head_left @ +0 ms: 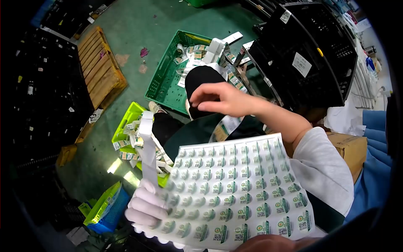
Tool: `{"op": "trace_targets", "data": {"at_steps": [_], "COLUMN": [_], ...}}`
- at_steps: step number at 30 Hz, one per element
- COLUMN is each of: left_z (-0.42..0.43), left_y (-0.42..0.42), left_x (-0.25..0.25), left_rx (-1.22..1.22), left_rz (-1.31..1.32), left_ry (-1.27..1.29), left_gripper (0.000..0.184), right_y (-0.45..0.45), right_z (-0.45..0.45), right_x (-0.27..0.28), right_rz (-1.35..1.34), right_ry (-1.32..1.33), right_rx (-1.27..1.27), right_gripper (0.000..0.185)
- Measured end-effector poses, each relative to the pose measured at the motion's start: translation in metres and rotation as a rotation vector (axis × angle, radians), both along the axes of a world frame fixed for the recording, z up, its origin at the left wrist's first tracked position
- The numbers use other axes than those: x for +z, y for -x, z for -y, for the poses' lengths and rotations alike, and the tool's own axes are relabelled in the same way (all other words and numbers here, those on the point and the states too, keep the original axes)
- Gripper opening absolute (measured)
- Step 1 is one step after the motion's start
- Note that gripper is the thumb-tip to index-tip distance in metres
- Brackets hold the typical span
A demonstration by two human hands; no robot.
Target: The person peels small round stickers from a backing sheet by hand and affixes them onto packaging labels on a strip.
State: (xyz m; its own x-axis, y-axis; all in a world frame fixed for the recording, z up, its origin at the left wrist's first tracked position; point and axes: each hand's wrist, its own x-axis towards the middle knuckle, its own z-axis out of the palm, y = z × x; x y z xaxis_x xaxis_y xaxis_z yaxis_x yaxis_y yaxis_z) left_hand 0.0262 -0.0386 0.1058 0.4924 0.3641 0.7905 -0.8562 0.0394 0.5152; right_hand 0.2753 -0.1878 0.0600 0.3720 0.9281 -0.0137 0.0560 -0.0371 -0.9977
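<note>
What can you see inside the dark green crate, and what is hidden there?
Printed label strips lie inside the dark green crate. A black-clad knee hides part; anything behind it cannot be seen.

Of the 2 hands, the left hand (147,205), toward 7 o'clock, wears a white glove with plump, rounded fingers; the right hand (222,98), just off centre toward 1 o'clock, is bare, as is its forearm. At 4 o'clock a loose, light grey short sleeve (323,172) ends near the elbow. Dark green cloth (189,143) covers the lap. Black trousers (205,80) show toward 12 o'clock; 1 pale shoe (156,108) shows at 10 o'clock.
</note>
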Motion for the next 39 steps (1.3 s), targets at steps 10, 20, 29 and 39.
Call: {"op": "trace_targets", "data": {"at_steps": [10, 20, 29, 39], "left_z": [-0.013, -0.022, -0.012, -0.020], "left_y": [-0.021, -0.017, -0.026, -0.014], "left_x": [-0.045, -0.048, -0.047, -0.056], "left_rx": [0.544, 0.831, 0.603, 0.721], "left_rz": [-0.838, -1.235, -1.055, -1.203], "left_ry": [0.480, 0.262, 0.294, 0.169], "left_gripper": [0.007, 0.023, 0.014, 0.015], "right_y": [-0.044, -0.010, 0.047, 0.006], "right_z": [0.002, -0.043, -0.115, -0.118], "right_x": [0.037, 0.031, 0.020, 0.029], "right_rz": [0.051, 0.393, 0.691, 0.246], "right_ry": [-0.038, 0.134, -0.077, -0.387], "right_rx": [0.114, 0.408, 0.282, -0.059], "right_gripper": [0.033, 0.021, 0.027, 0.034]}}
